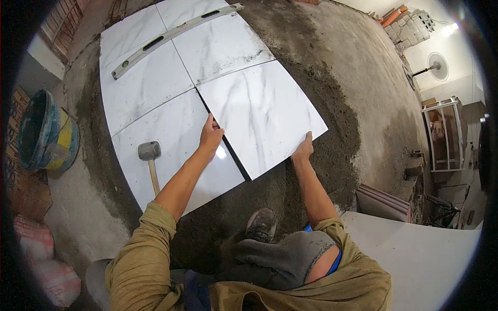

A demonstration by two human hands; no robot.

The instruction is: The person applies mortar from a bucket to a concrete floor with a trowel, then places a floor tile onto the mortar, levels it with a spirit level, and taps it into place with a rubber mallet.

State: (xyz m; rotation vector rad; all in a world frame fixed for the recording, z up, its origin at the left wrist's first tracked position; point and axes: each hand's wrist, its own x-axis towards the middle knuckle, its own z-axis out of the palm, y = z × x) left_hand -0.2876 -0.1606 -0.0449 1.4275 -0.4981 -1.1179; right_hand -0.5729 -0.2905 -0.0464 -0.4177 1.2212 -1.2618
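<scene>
A large white marble-patterned floor tile (259, 111) is held by its edges at the right of the laid tiles. My left hand (211, 136) grips its left edge, with the fingers in the dark gap beside the neighbouring tile (176, 129). My right hand (303, 148) has hold of the near right edge, thumb on top and fingers hidden underneath. A rubber mallet (150, 151) lies on the tile to the left of my left forearm. Across the farther tiles rests a long spirit level (176, 35).
Dark damp mortar (332, 103) surrounds the tiles. At the left stands a bucket (49, 132) with a yellow band, near sacks (46, 259). Stacked tiles (383, 205) and a pale sheet (415, 249) lie at the right. A fan (437, 66) stands farther back.
</scene>
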